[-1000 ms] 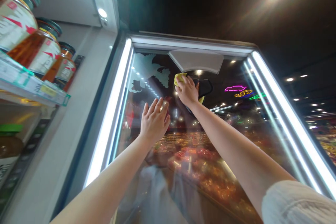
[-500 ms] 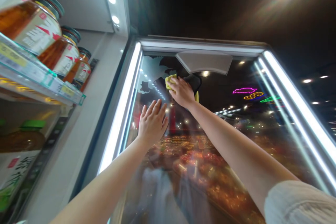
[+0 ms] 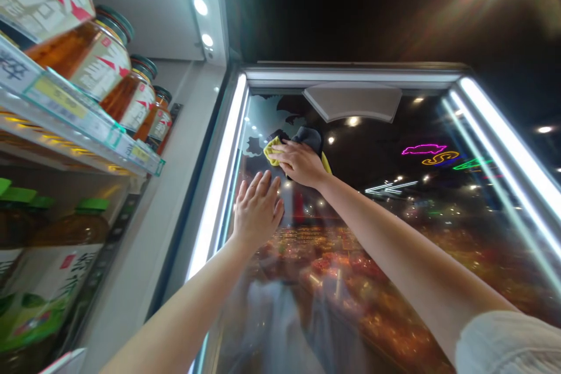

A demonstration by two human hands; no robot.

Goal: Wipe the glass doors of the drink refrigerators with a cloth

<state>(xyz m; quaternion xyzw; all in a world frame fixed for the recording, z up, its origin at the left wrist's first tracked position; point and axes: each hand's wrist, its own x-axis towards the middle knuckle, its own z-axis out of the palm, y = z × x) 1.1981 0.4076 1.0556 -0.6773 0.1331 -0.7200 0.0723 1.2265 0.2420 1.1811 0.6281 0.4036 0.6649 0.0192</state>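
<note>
A glass door (image 3: 385, 146) in a lit frame stands in front of me, swung outward from a refrigerated cabinet. High on the pane, my right hand (image 3: 302, 163) presses a yellow and dark grey cloth (image 3: 308, 138) against the glass. Its fingers lie over the cloth, and a yellow fold shows beyond the fingertips. Lower and to the left, my left hand (image 3: 256, 204) rests on the pane with its fingers outstretched, holding nothing. A grey leaf-like decal (image 3: 265, 114) is on the glass just above the cloth.
To the left, labelled jars (image 3: 99, 61) stand on a cabinet shelf (image 3: 83, 120) with price tags along its edge. Green-capped bottles (image 3: 65, 269) sit below. Bright light strips (image 3: 504, 146) run along the door frame. A pale curved panel (image 3: 354, 102) shows near the frame's top.
My right hand has slid the cloth left and slightly down across the glass. My left hand stays in about the same place. The view has shifted a little to the left.
</note>
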